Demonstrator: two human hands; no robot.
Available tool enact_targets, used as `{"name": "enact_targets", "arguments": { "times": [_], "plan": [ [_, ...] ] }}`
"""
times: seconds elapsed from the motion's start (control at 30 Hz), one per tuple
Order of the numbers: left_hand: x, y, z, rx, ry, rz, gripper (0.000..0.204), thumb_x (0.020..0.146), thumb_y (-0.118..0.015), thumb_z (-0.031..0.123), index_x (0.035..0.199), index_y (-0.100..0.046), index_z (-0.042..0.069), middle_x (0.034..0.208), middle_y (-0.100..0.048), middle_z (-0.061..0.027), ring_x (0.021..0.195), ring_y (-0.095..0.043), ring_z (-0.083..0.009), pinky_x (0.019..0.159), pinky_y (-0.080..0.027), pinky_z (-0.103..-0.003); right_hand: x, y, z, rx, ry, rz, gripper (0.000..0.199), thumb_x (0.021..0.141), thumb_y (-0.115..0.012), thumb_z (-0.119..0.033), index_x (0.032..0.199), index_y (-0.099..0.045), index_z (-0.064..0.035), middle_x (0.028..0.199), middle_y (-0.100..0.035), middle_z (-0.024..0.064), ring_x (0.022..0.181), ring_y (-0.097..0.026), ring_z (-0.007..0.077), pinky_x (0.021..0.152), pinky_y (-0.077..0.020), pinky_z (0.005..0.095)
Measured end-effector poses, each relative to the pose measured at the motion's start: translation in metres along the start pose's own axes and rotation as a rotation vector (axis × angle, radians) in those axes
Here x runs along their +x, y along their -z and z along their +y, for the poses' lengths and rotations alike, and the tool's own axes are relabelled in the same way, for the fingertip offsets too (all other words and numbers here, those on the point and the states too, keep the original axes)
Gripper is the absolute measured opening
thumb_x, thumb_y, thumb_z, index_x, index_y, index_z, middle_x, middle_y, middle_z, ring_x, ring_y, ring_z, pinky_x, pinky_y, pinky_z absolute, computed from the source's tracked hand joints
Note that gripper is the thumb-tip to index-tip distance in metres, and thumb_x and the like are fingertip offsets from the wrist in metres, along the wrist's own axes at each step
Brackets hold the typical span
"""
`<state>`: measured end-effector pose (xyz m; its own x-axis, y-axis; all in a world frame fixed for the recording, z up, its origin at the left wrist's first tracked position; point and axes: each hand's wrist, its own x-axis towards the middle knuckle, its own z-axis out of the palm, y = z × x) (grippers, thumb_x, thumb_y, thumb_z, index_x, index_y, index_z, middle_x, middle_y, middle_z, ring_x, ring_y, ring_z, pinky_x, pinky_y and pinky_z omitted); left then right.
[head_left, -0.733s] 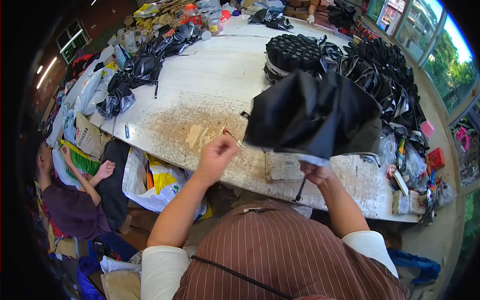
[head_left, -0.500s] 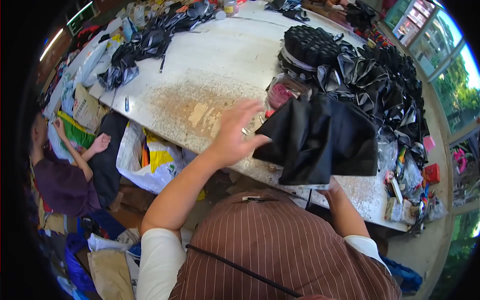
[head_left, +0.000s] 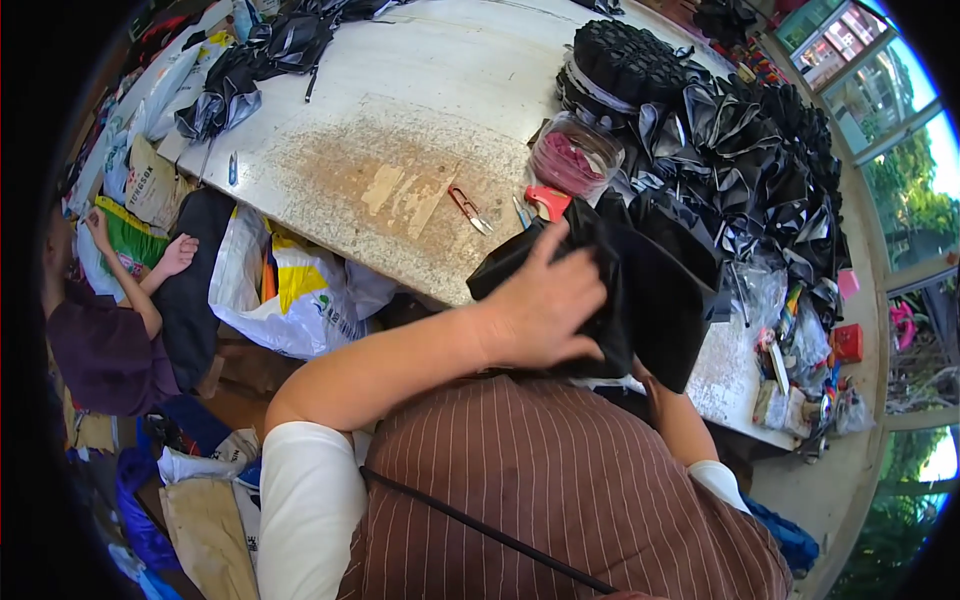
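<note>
While my left hand (head_left: 548, 312) spreads its fingers over the black umbrella (head_left: 665, 300), my right hand (head_left: 646, 382), apart, sits at its lower edge, grip hidden; cannot tell.

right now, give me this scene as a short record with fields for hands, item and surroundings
left hand: spread over the umbrella, contact unclear
right hand: at the umbrella's lower edge, grip hidden
item: black, cloth in loose folds
on table: snips, clear tub with pink contents, black heap at right
nearby: person at left, dark top
</note>
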<state>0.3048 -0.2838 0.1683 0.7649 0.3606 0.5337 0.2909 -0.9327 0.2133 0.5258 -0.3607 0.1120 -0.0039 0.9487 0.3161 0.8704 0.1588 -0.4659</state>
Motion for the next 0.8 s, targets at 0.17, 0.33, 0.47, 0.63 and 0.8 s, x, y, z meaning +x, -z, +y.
{"name": "enact_targets", "arguments": {
  "times": [0.17,0.33,0.47,0.63,0.8],
  "plan": [
    [-0.02,0.053,-0.019,-0.557,0.556,-0.175,0.029,0.082,-0.062,0.035,0.081,-0.056,0.006,0.086,-0.058,-0.011,0.09,-0.052,-0.0229,0.093,-0.032,-0.04,-0.011,-0.019,0.071,1.239,-0.963,0.025,0.05,0.075,-0.066,-0.01,0.121,-0.053,0.0022,0.098,-0.061,0.0061,0.068,-0.055,0.0202,0.061,-0.0465,0.0272],
    [0.002,0.017,-0.03,-0.049,0.234,0.217,0.03,0.082,-0.062,0.031,0.096,-0.055,0.005,0.1,-0.056,-0.0096,0.106,-0.05,-0.0257,0.1,-0.027,-0.044,-0.004,-0.02,0.061,0.896,-0.599,-0.15,0.059,0.075,-0.063,-0.005,0.13,-0.043,0.0001,0.121,-0.049,0.0097,0.099,-0.048,0.0223,0.081,-0.0426,0.0286],
    [0.02,-0.007,-0.006,0.011,0.075,0.192,0.028,0.08,-0.061,0.026,0.098,-0.054,0.006,0.104,-0.056,-0.0098,0.116,-0.047,-0.0302,0.107,-0.016,-0.051,-0.004,-0.015,0.049,0.602,-0.265,-0.209,0.067,0.075,-0.06,-0.001,0.137,-0.034,-0.0015,0.14,-0.04,0.0127,0.124,-0.042,0.0239,0.098,-0.0394,0.0296],
    [-0.01,-0.011,-0.009,-0.194,0.055,0.082,0.013,0.08,-0.061,0.018,0.085,-0.056,0.007,0.091,-0.057,-0.0033,0.096,-0.054,-0.0233,0.106,-0.015,-0.052,-0.02,-0.03,0.019,1.44,-0.833,-0.37,0.049,0.078,-0.057,-0.001,0.126,-0.049,0.0004,0.121,-0.058,0.0121,0.104,-0.058,0.0244,0.086,-0.0465,0.027],
    [0.01,0.043,-0.004,-1.074,0.128,0.051,0.008,0.089,-0.055,0.012,0.081,-0.056,0.009,0.071,-0.053,0.0021,0.065,-0.048,-0.01,0.102,-0.024,-0.037,-0.012,-0.024,0.035,1.389,-0.946,-0.346,0.035,0.078,-0.057,0.0,0.112,-0.056,0.0009,0.095,-0.062,0.0068,0.068,-0.056,0.0142,0.057,-0.041,0.0196]
  ]
}}
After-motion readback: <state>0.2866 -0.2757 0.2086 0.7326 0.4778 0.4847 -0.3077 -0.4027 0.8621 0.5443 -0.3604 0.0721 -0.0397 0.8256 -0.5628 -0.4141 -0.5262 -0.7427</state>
